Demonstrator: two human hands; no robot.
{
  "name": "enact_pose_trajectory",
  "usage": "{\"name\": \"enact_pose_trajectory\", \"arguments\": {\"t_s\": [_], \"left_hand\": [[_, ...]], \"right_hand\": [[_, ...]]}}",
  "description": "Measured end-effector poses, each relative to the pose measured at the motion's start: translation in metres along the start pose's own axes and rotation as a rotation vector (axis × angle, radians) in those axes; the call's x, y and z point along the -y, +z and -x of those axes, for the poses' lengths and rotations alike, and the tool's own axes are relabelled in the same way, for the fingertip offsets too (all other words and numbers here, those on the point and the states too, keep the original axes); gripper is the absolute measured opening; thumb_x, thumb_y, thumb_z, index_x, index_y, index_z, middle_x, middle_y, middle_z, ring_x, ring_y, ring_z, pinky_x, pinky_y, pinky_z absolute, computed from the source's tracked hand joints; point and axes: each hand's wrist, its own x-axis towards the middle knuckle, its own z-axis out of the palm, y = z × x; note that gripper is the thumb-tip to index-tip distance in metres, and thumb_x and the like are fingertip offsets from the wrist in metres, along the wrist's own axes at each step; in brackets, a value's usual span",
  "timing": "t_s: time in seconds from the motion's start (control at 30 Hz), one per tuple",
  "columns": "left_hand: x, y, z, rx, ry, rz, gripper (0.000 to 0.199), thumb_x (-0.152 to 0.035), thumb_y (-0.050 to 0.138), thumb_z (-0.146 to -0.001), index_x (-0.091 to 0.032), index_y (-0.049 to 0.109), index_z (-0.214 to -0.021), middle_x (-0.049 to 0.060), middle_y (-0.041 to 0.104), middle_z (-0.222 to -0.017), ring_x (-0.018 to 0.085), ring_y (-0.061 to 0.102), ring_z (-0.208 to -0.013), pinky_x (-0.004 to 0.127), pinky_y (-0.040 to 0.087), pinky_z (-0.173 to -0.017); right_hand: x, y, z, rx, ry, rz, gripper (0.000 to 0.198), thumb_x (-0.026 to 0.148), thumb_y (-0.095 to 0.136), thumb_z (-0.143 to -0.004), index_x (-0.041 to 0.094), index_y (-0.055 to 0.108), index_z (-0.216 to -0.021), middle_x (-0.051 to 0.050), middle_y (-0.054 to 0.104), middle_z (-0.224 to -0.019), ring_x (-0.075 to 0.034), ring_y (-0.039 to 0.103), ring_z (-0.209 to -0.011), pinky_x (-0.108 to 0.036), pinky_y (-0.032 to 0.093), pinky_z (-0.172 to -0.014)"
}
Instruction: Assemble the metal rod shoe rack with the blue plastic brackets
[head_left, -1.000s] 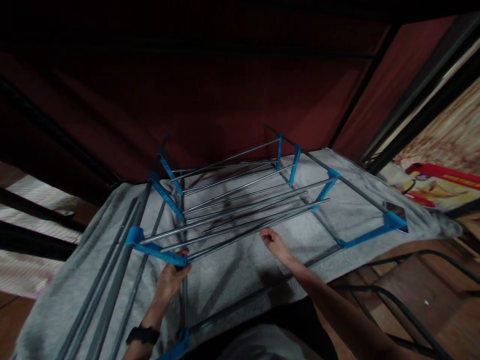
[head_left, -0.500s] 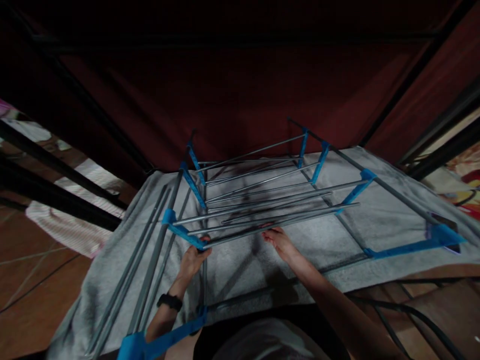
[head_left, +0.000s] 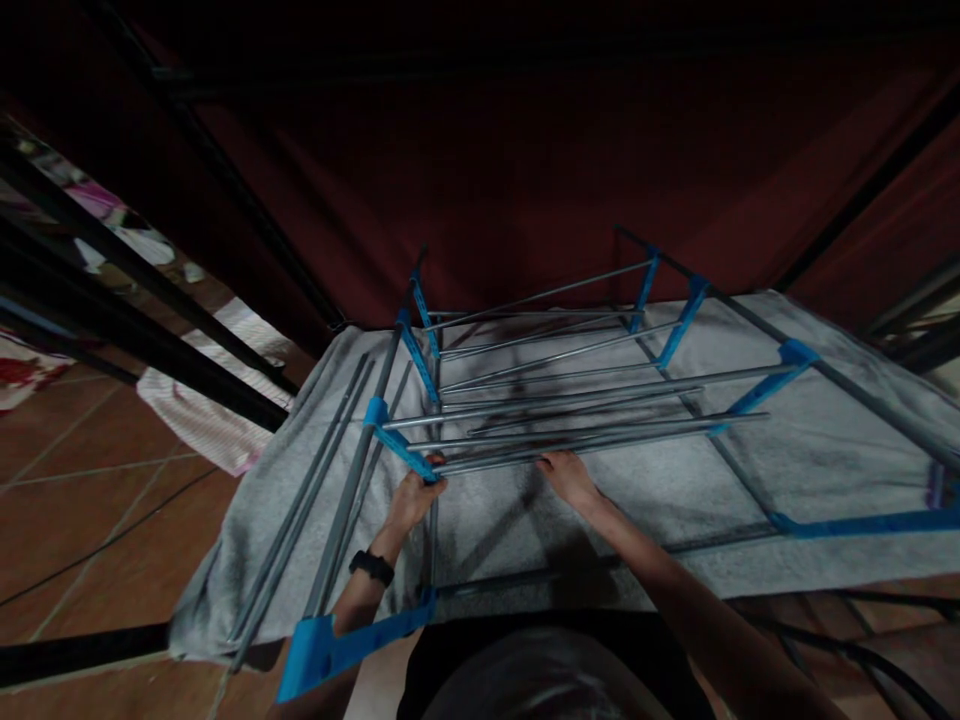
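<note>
A rack of grey metal tubes and blue plastic brackets rests on a grey cloth. My left hand [head_left: 412, 500], wearing a black wristband, is closed around the lower end of the near-left blue bracket [head_left: 405, 452]. There the left end of a thin grey metal rod [head_left: 495, 460] meets the bracket; whether it sits in a hole I cannot tell. My right hand [head_left: 568, 476] has its fingers closed on this rod, right of the left hand. Just above, another rod [head_left: 637, 434] runs past the near-right bracket [head_left: 761, 392]. Further rods span the brackets behind, some slanting.
Loose grey tubes [head_left: 315, 490] lie on the grey cloth [head_left: 510, 530] at the left. A large blue end piece [head_left: 360, 645] is near my body, another [head_left: 862, 523] at the right. Dark metal bars and a dark red panel [head_left: 525, 190] surround the surface. Striped fabric [head_left: 214, 395] hangs at left.
The view has turned a little left, so everything sits further right. My right hand's fingers have come up and closed on the rod. My left hand stays on the bracket.
</note>
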Motion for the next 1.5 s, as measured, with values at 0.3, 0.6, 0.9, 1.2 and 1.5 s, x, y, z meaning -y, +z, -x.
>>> {"name": "enact_pose_trajectory", "arguments": {"t_s": [0.3,0.6,0.9,1.2,1.5], "left_hand": [[-0.011,0.006,0.004,-0.006,-0.01,-0.012,0.043,-0.033,0.069,-0.075,-0.017,0.073,-0.114,0.004,0.076,-0.083,0.027,0.07,-0.083,0.035,0.051,-0.08],[-0.019,0.013,0.006,-0.044,-0.003,-0.035,0.041,-0.036,0.07,-0.078,-0.019,0.075,-0.115,0.007,0.081,-0.096,0.03,0.074,-0.101,0.037,0.054,-0.091],[-0.021,0.014,0.006,-0.019,0.004,-0.004,0.045,-0.035,0.069,-0.079,-0.017,0.074,-0.121,0.005,0.08,-0.094,0.028,0.073,-0.099,0.038,0.055,-0.092],[-0.013,0.016,0.004,-0.023,0.008,-0.016,0.045,-0.035,0.069,-0.079,-0.019,0.074,-0.121,0.007,0.08,-0.098,0.029,0.073,-0.097,0.038,0.054,-0.092],[-0.014,0.014,0.004,0.005,0.026,0.047,0.044,-0.038,0.07,-0.076,-0.017,0.075,-0.115,0.006,0.078,-0.091,0.026,0.071,-0.093,0.034,0.054,-0.084]], "right_hand": [[-0.005,-0.007,0.001,-0.028,0.003,-0.098,0.023,0.016,0.063,-0.092,0.028,0.082,-0.095,-0.005,0.081,-0.108,-0.027,0.076,-0.105,-0.039,0.056,-0.097],[-0.013,-0.007,0.005,-0.044,-0.028,-0.053,0.022,0.022,0.059,-0.096,0.027,0.08,-0.09,-0.005,0.081,-0.099,-0.024,0.075,-0.093,-0.034,0.056,-0.089],[-0.013,-0.009,0.005,-0.049,-0.037,-0.256,0.033,0.031,0.055,-0.096,0.025,0.073,-0.069,-0.001,0.07,-0.061,-0.018,0.066,-0.062,-0.029,0.052,-0.069],[-0.012,-0.013,0.005,-0.004,0.008,-0.318,0.029,0.028,0.06,-0.093,0.024,0.074,-0.068,-0.003,0.072,-0.063,-0.02,0.069,-0.065,-0.03,0.052,-0.071],[-0.015,-0.01,0.003,0.0,0.023,-0.361,0.024,0.028,0.059,-0.093,0.023,0.08,-0.084,-0.003,0.074,-0.068,-0.022,0.072,-0.072,-0.033,0.055,-0.078]]}}
